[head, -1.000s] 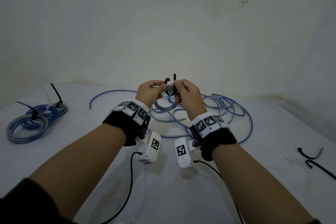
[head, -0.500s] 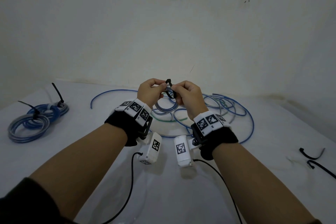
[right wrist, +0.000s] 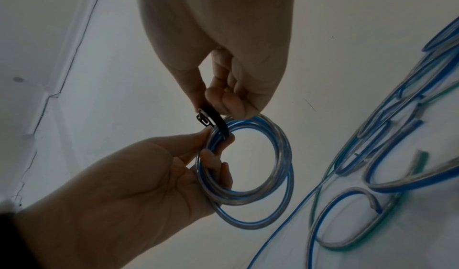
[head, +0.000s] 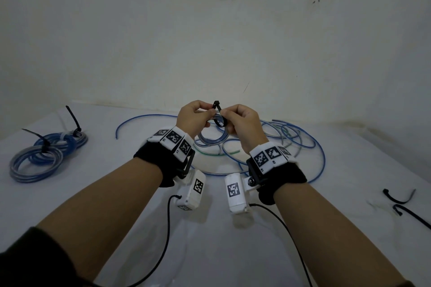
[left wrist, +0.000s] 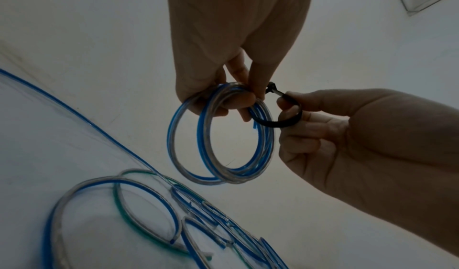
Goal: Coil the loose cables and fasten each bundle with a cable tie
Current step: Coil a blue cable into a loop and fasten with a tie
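Blue and clear cable is wound into a small coil [left wrist: 221,136], and it hangs in the air above the white counter [head: 233,251], between the two hands. The left hand [head: 193,117] holds the coil at its top, with the fingers [left wrist: 238,100] curled through the rings and the thumb pressing from the other side. A black tie [left wrist: 280,120] goes in a loose loop around the strands at that same place; its head [right wrist: 205,119] sticks out just beside the left thumb. The right hand [head: 242,123] pinches the tie near the head between thumb and forefinger, and its other fingers are curled. Under the hands, loose cables [head: 291,137] in blue and clear, with one green piece, lie spread on the counter. At the far left of the counter two finished bundles [head: 46,154] lie touching each other, each fastened with a black tie whose tail points up. At the right edge two spare ties [head: 401,200] lie near each other, well apart from the cables. Both wrists wear black bands with white marker blocks, and thin black wires run from them toward the person.
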A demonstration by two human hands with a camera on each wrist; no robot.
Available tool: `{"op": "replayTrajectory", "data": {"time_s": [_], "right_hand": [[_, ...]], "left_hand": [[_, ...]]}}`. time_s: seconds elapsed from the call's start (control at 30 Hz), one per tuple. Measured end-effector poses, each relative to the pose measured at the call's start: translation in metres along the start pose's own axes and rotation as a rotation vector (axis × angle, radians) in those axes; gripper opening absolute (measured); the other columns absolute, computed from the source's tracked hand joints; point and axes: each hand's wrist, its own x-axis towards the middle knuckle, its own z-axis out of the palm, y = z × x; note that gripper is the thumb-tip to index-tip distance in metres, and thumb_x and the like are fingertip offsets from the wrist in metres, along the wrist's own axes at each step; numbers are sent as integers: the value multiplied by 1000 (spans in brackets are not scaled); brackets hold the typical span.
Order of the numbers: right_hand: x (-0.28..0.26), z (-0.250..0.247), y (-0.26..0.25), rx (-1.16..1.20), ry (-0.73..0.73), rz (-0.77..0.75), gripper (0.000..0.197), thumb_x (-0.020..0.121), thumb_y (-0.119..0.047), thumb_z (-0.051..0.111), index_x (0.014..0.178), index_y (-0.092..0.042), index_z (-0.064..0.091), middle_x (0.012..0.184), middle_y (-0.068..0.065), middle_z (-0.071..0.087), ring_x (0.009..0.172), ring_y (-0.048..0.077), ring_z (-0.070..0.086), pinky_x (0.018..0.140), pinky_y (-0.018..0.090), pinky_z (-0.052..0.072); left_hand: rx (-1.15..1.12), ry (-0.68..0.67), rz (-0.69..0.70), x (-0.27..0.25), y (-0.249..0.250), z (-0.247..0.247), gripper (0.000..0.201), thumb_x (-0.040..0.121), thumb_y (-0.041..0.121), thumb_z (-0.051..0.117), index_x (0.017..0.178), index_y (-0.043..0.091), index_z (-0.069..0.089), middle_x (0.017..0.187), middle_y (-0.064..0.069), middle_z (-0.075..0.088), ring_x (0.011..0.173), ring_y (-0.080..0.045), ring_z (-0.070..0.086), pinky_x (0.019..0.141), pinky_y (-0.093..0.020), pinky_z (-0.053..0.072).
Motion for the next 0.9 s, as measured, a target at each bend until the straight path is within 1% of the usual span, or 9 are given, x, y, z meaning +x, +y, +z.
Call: {"op": "replayTrajectory", "data": {"time_s": [0.3,0.37,0.43,0.47,0.57,0.67,0.73,0.83,0.9], "right_hand": [[2,-1,2,18,10,6,13,91,-5,57,78,-7,57,57,5,50,36,5,38,42,18,34],[1,-2,2,42,-2,5,5,92,-4,56,89,-4,59,59,5,51,35,4,40,42,17,36],[1,-3,3,54,-27,15,14,93,-4,54,105,0,58,62,5,52,36,3,40,42,16,35],[0,-3,3,48,-44,22,17,93,-4,54,109,0,58,62,5,52,37,4,40,42,16,35],[0,-3,1,35,-64,24,16,93,-4,54,107,-2,59,59,2,51,39,5,37,43,17,34],[0,-3,-3,37,-55,18,18,93,-2,51,109,1,60,60,4,49,38,4,37,41,16,33],[0,-4,-4,42,-56,10,18,94,-1,50,109,2,60,61,6,49,37,4,39,41,16,32],[0,-5,-3,40,-61,6,16,94,-2,50,107,-2,60,65,8,53,41,3,44,43,16,35],[0,-5,-2,29,-68,2,18,95,-3,50,108,-6,61,70,10,55,47,6,47,45,16,37]], "left_hand": [[90,-58,37,2,-3,-1,21,86,3,62,72,18,56,69,-6,60,42,2,54,48,-14,44],[134,-77,65,2,-2,-1,22,86,3,61,71,18,55,68,-6,59,46,1,55,49,-15,45],[163,-85,94,1,0,-1,23,86,2,61,71,19,55,67,-5,58,54,-5,56,50,-16,45],[175,-81,107,1,0,-2,23,86,3,61,72,20,55,67,-5,59,56,-7,56,50,-16,45],[194,-49,136,-1,1,0,15,86,6,61,80,19,58,65,-2,58,52,-5,54,52,-16,45],[194,-35,150,-3,0,2,10,87,6,61,88,16,59,64,-2,57,50,-4,53,50,-14,44],[212,-38,162,-3,0,2,15,87,7,60,82,21,57,63,-1,58,47,-2,53,50,-16,45],[264,-55,190,-1,1,1,23,87,7,59,75,26,53,64,-1,57,53,-13,51,56,-24,45],[313,-67,210,0,2,0,26,87,7,59,72,27,51,64,-2,56,56,-14,50,61,-29,44]]}}
